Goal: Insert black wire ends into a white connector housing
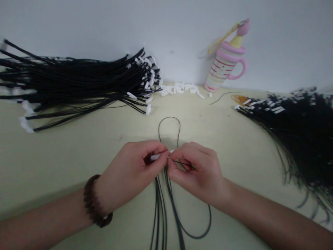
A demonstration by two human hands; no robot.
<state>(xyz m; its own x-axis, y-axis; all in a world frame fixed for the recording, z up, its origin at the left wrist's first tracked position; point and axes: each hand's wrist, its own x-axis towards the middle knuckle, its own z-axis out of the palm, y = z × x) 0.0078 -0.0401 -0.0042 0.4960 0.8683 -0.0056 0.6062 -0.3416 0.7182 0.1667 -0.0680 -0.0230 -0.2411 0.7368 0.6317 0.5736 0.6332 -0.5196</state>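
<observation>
My left hand (137, 163) pinches a small white plastic connector (155, 157), partly hidden behind the fingers and thumb. Facing it, my right hand (199, 170) is closed on the end of a thin black wire (182, 162) at the connector, the fingertips of both hands nearly meeting. Whether the wire's tip sits inside the connector, I cannot tell. Several black wires (161, 208) hang from beneath the hands toward the near edge of the view. One thin loop of wire (169, 117) rises behind the hands, and another curves under my right wrist.
A thick pile of black cables (85, 78) with white connectors lies at the back left. Loose white connectors (179, 87) are scattered along the wall. A pink-lidded cup (221, 67) leans there. At right sits another big bundle of black wires (304, 132), beside an orange-brown coil (240, 100).
</observation>
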